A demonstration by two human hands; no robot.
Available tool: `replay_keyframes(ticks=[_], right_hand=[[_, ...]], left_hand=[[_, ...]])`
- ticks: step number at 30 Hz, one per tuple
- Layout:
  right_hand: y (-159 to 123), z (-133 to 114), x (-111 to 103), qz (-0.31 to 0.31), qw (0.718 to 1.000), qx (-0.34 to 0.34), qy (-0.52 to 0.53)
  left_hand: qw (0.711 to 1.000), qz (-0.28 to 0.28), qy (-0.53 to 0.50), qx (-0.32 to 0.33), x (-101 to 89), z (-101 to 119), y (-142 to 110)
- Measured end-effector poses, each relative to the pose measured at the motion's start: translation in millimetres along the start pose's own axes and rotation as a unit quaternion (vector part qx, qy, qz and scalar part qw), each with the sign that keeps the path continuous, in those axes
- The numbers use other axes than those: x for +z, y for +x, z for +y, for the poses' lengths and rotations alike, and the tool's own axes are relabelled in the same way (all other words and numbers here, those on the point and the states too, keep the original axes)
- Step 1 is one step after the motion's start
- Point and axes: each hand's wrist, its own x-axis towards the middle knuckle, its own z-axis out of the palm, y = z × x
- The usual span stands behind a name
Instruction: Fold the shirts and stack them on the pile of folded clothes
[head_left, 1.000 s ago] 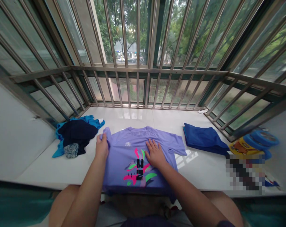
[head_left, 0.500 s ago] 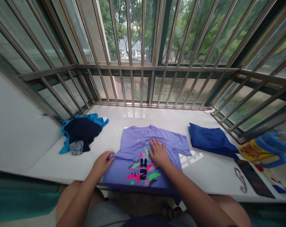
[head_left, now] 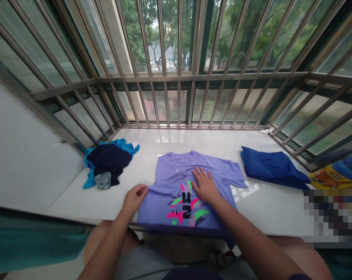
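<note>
A purple T-shirt point(head_left: 161, 208) with a pink, green and black print lies spread on the white ledge, its neckline toward the window and its lower end hanging over the front edge. My left hand point(head_left: 136, 198) pinches the shirt's left side between thumb and fingers. On the chest, just right of the print, my right hand point(head_left: 206, 184) rests flat with its fingers stretched out. The right sleeve point(head_left: 234, 174) is laid outward, while no left sleeve shows on the other side.
A loose heap of dark and bright blue clothes point(head_left: 113, 159) lies at the left. Folded blue cloth point(head_left: 272, 167) sits at the right, beside a yellow and blue container point(head_left: 339, 173). Metal window bars point(head_left: 190, 79) enclose the ledge point(head_left: 85, 206). A patch at lower right is pixelated.
The view has turned slightly left, so everything appears further right. Both hands keep nearly the same places on the T-shirt.
</note>
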Motion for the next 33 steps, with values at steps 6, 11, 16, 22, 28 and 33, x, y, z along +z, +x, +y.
replay_keyframes(ticks=[6, 11, 16, 22, 28, 33], right_hand=[[1.5, 3.3, 2.8, 0.007, 1.0, 0.003, 0.006], [6.9, -16.1, -14.7, 0.065, 0.997, 0.035, 0.037], [27.1, -68.7, -18.6, 0.075, 0.993, 0.059, 0.071], [49.7, -97.8, -10.9, 0.046, 0.986, 0.07, 0.145], [36.0, -77.9, -15.3, -0.009, 0.976, 0.095, 0.195], [26.6, -69.4, -20.8, -0.049, 0.981, 0.118, 0.144]], left_hand=[[0.999, 0.037, -0.029, -0.007, -4.8, 0.3, 1.9], [0.999, 0.044, -0.007, 0.016, -3.1, 3.6, -0.4], [0.999, -0.011, 0.035, 0.022, -2.5, 7.8, -0.9], [0.997, -0.025, 0.052, 0.043, -4.4, 10.0, 1.1], [0.997, -0.013, 0.035, 0.062, -4.7, 9.3, 2.0], [0.998, -0.017, 0.037, 0.055, -3.1, 10.5, 0.6]])
